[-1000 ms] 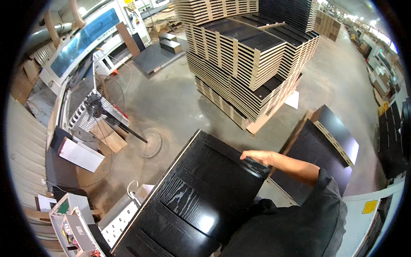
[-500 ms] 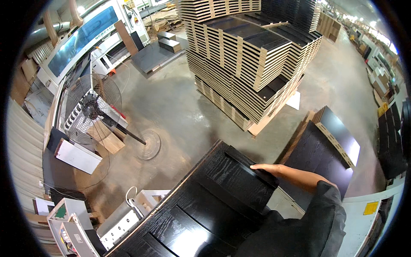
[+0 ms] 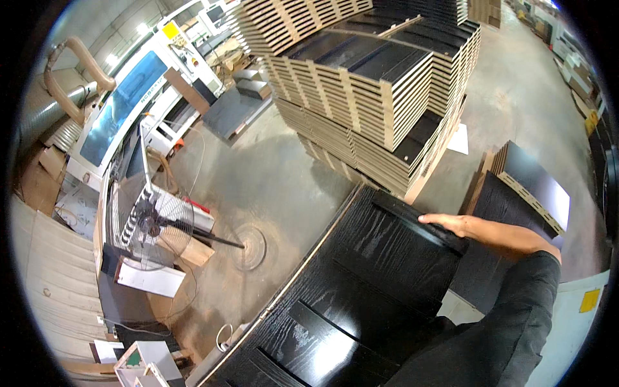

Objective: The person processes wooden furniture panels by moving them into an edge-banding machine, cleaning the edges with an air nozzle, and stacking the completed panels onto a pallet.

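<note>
Gripping black panel [image 3: 351,284], right hand [image 3: 446,224]; panel now nearer stack [image 3: 351,90]; left hand unseen

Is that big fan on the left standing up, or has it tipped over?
The fan is upright: its round base sits flat on the floor, with the pole rising from its middle.

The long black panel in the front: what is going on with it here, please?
A person has the right hand on the black panel, at the raised strip near its far end; whether the fingers curl under is hidden. The left hand is out of view. The panel slants across the picture and runs out at the lower edge. Beyond it stands a tall stack of dark boards with pale edges. A fan stands to the left, and more dark boards lie to the right.
</note>
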